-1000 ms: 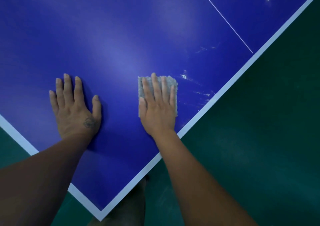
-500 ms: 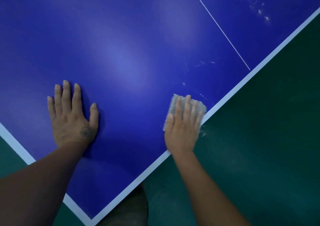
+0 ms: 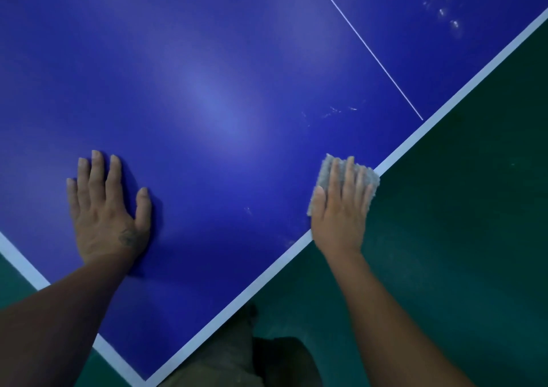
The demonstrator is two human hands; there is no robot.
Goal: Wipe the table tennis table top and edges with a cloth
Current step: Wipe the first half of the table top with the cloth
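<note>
The left hand (image 3: 106, 208) lies flat and open on the shiny blue table tennis table top (image 3: 207, 90), fingers spread, holding nothing. Well to its right, the right hand (image 3: 341, 208) presses flat on a small fuzzy grey cloth (image 3: 323, 173), fingers straight. The cloth sits under that hand, right on the white edge stripe (image 3: 415, 134), hanging a bit over the dark green floor (image 3: 459, 238). White dusty specks (image 3: 335, 112) sit beyond the right hand.

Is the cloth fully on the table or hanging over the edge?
Overhanging: the cloth under the right hand crosses the white edge line.
</note>
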